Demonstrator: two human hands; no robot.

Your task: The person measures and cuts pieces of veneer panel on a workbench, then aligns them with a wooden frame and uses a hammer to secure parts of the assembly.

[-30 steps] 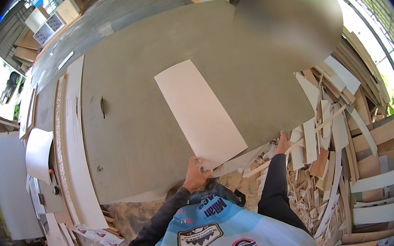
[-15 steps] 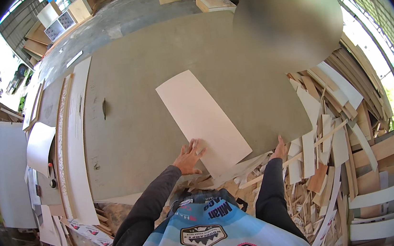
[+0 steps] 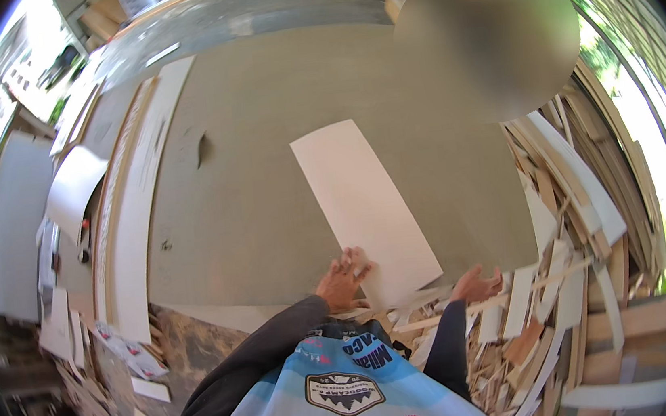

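A long, pale pinkish-white rectangular panel (image 3: 369,204) lies aslant on the wide grey-brown tabletop (image 3: 244,136), its near end at the table's front edge. My left hand (image 3: 343,280) rests at the panel's near left edge, fingers spread, the fingertips over its surface. To the right of the panel, my right hand (image 3: 477,284) is by the front edge of the tabletop, apart from the panel. Its fingers are loosely extended and nothing shows in them.
Long white and brown strips (image 3: 155,194) lie along the table's left side, beside a curved white sheet (image 3: 77,186). Wood offcuts (image 3: 515,323) are heaped below the front right, with stacked boards (image 3: 599,155) farther right. A round blur hides the upper right.
The view has shifted, so the panel and table sit differently. My right hand has come back toward me and turned from the table's edge; my left stays at the panel's edge.
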